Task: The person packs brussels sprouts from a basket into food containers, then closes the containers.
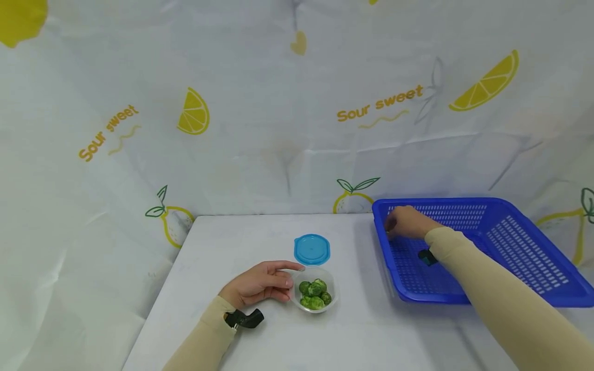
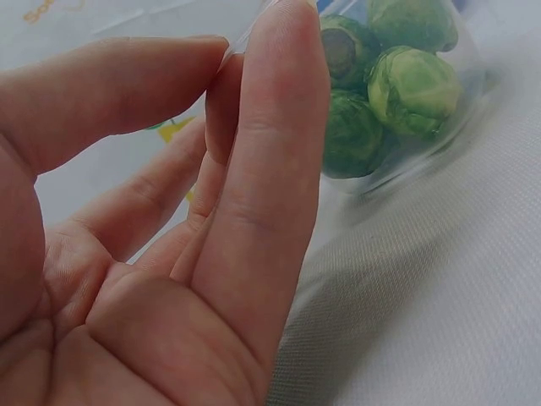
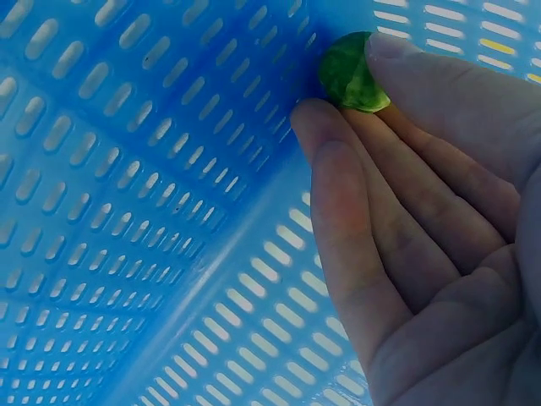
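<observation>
A clear plastic bowl (image 1: 336, 294) holding several Brussels sprouts (image 1: 314, 289) stands on the table. My left hand (image 1: 260, 282) is at the bowl's left side, its thumb and fingers pinching the rim; the left wrist view shows the bowl wall (image 2: 382, 182) close beyond the fingertips. My right hand (image 1: 408, 222) reaches into the blue basket (image 1: 468, 298) near its left wall. There it pinches a single Brussels sprout (image 3: 348, 74) between thumb and fingers, close to a basket corner. The head view does not show this sprout.
Just behind the bowl lies a blue lid (image 1: 312, 249), flat on the white table (image 1: 362, 335). The perforated basket fills the table's right side, its raised walls around my right hand. A lemon-print sheet (image 1: 260, 144) hangs behind the table.
</observation>
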`<act>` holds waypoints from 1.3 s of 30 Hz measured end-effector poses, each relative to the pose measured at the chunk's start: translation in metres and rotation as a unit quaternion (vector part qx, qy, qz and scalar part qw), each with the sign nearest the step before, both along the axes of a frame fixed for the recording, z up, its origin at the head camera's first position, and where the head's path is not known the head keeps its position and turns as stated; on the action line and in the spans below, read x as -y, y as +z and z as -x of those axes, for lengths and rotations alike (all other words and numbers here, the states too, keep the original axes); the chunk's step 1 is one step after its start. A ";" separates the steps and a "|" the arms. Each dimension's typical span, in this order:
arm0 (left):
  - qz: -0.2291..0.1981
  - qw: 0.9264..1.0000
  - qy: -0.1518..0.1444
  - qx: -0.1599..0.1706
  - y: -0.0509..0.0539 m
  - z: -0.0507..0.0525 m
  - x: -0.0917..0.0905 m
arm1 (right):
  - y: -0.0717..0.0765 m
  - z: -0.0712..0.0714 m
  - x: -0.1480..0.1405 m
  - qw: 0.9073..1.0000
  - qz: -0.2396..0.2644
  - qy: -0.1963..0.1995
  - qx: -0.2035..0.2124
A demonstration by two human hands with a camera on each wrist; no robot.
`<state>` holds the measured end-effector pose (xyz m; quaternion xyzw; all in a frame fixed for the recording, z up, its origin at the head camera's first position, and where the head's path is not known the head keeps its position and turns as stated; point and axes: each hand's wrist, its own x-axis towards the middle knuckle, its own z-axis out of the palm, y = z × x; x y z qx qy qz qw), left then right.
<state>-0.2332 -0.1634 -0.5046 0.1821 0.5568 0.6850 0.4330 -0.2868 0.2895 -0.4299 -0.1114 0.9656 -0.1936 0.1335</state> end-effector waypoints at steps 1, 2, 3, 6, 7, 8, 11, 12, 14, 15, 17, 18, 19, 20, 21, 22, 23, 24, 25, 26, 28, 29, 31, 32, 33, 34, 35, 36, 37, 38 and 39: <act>0.001 1.000 -0.001 -0.001 0.000 0.000 0.000 | 0.000 0.000 0.000 1.000 0.002 0.000 -0.001; 0.001 1.000 0.001 0.001 0.001 0.000 0.000 | -0.001 -0.001 -0.001 1.000 0.003 0.001 -0.003; 0.000 1.000 0.001 0.000 0.001 -0.001 0.000 | -0.001 -0.001 -0.002 1.000 0.006 0.003 -0.005; 0.000 1.000 0.002 -0.002 0.001 -0.001 -0.001 | 0.000 -0.005 -0.006 1.000 0.020 0.013 -0.012; -0.001 1.000 0.002 -0.003 0.001 0.000 -0.001 | 0.001 -0.006 -0.008 0.999 0.025 0.015 -0.013; -0.001 1.000 0.003 -0.004 0.001 0.000 -0.001 | 0.002 -0.008 -0.009 0.999 0.028 0.016 -0.014; 0.000 1.000 0.004 -0.006 -0.001 -0.001 -0.001 | 0.008 -0.017 -0.012 0.999 0.037 0.017 -0.016; 0.001 1.000 0.004 -0.006 -0.001 -0.001 -0.001 | 0.010 -0.021 -0.013 0.999 0.039 0.016 -0.015; 0.003 1.000 0.005 -0.007 -0.001 -0.001 0.000 | 0.015 -0.029 -0.014 0.999 0.044 0.015 -0.015; 0.004 1.000 0.005 -0.007 -0.001 -0.001 0.000 | 0.019 -0.033 -0.015 0.999 0.047 0.016 -0.017; 0.006 1.000 0.006 -0.010 -0.001 -0.001 0.000 | 0.027 -0.042 -0.015 0.998 0.055 0.015 -0.021; 0.007 1.000 0.008 -0.011 -0.001 -0.001 0.000 | 0.031 -0.046 -0.015 0.998 0.058 0.014 -0.024; 0.007 1.000 0.010 -0.011 -0.001 -0.001 0.000 | 0.035 -0.051 -0.015 0.998 0.061 0.012 -0.029; 0.009 1.000 0.012 -0.011 -0.002 -0.001 0.000 | 0.038 -0.055 -0.014 0.997 0.063 0.011 -0.033; 0.010 1.000 0.014 -0.011 -0.002 -0.001 -0.001 | 0.042 -0.059 -0.013 0.997 0.063 0.011 -0.038; 0.011 1.000 0.016 -0.010 -0.002 -0.001 -0.001 | 0.045 -0.063 -0.012 0.997 0.062 0.009 -0.041; 0.011 1.000 0.018 -0.008 -0.002 -0.001 -0.001 | 0.047 -0.067 -0.011 0.997 0.061 0.006 -0.044; 0.011 1.000 0.019 -0.008 -0.002 -0.001 -0.002 | 0.049 -0.070 -0.010 0.997 0.061 0.004 -0.046; 0.010 1.000 0.019 -0.007 -0.002 -0.001 -0.002 | 0.051 -0.073 -0.008 0.997 0.059 0.003 -0.049; 0.008 1.000 0.020 -0.006 -0.002 -0.001 -0.002 | 0.053 -0.076 -0.007 0.997 0.057 0.003 -0.051; 0.006 1.000 0.019 -0.004 -0.002 -0.001 -0.002 | 0.057 -0.082 -0.004 0.997 0.058 -0.001 -0.053; 0.005 1.000 0.019 -0.004 -0.002 -0.001 -0.002 | 0.059 -0.084 -0.002 0.997 0.060 -0.002 -0.054; 0.007 1.000 0.020 -0.004 -0.002 0.000 -0.003 | 0.063 -0.089 0.002 0.996 0.063 -0.003 -0.060; 0.008 1.000 0.021 -0.005 -0.002 0.000 -0.003 | 0.065 -0.091 0.005 0.996 0.065 -0.003 -0.063; 0.010 1.000 0.022 -0.006 -0.002 0.000 -0.002 | 0.067 -0.093 0.008 0.995 0.069 -0.003 -0.067; 0.011 1.000 0.022 -0.007 -0.002 0.001 -0.002 | 0.069 -0.095 0.012 0.995 0.071 -0.003 -0.072; 0.012 1.000 0.023 -0.008 -0.001 0.001 -0.002 | 0.071 -0.096 0.016 0.995 0.073 -0.003 -0.075; 0.013 1.000 0.024 -0.008 -0.001 0.001 -0.002 | 0.072 -0.098 0.021 0.994 0.076 -0.004 -0.076; 0.013 1.000 0.024 -0.007 -0.001 0.001 -0.002 | 0.073 -0.099 0.026 0.994 0.079 -0.002 -0.077; 0.013 1.000 0.025 -0.005 -0.001 0.000 -0.001 | 0.074 -0.100 0.032 0.994 0.082 0.001 -0.075; 0.013 1.000 0.025 -0.003 -0.001 0.000 -0.001 | 0.074 -0.101 0.038 0.994 0.086 0.004 -0.072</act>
